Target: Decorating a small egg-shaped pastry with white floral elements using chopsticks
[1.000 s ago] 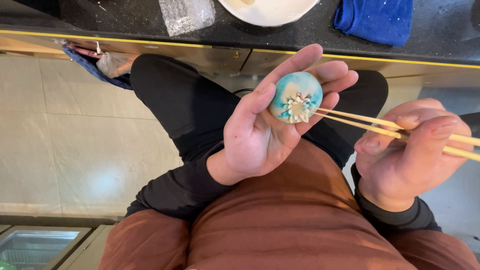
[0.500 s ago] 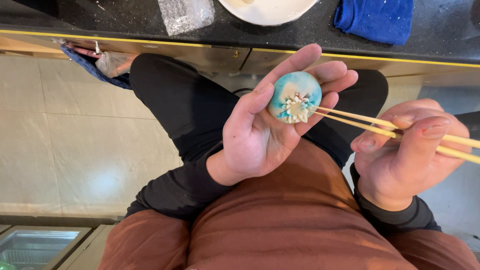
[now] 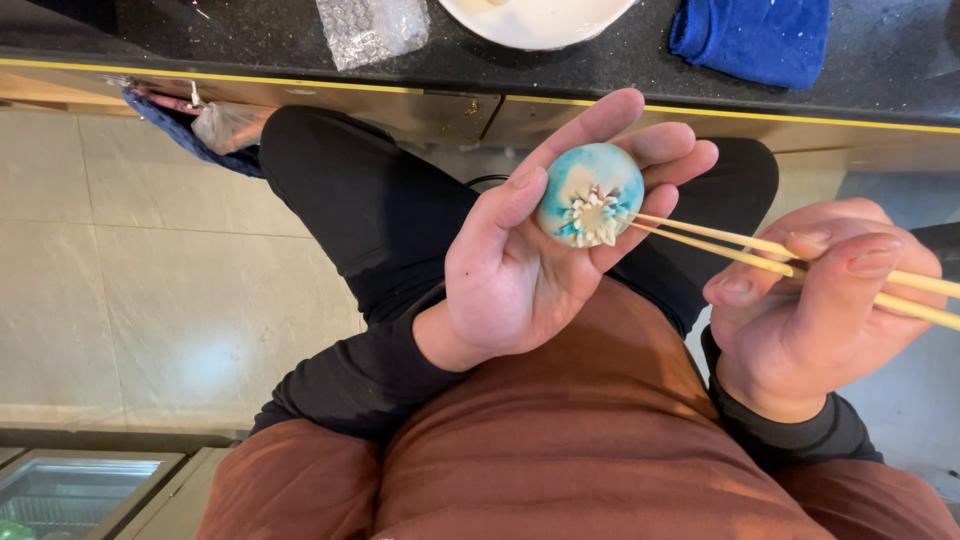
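Note:
My left hand (image 3: 520, 270) is palm up over my lap and cradles a round blue-and-white sweet (image 3: 590, 193) on its fingers, thumb resting against its left side. The sweet has a cream, petal-like cluster at its centre. My right hand (image 3: 810, 310) grips a pair of wooden chopsticks (image 3: 760, 250) at the right. Their tips touch the cream cluster on the sweet's right side. The chopsticks' far ends run off the right edge.
A black counter (image 3: 250, 45) with a yellow edge runs along the top. On it lie a white plate (image 3: 540, 20), a blue cloth (image 3: 755, 35) and a crumpled clear plastic wrap (image 3: 370, 28). Tiled floor (image 3: 130, 280) is at left; my brown apron (image 3: 560, 450) covers my lap.
Almost nothing differs. The chopstick tips stay at the sweet's cream centre, and both hands hold their places with only slight finger shifts.

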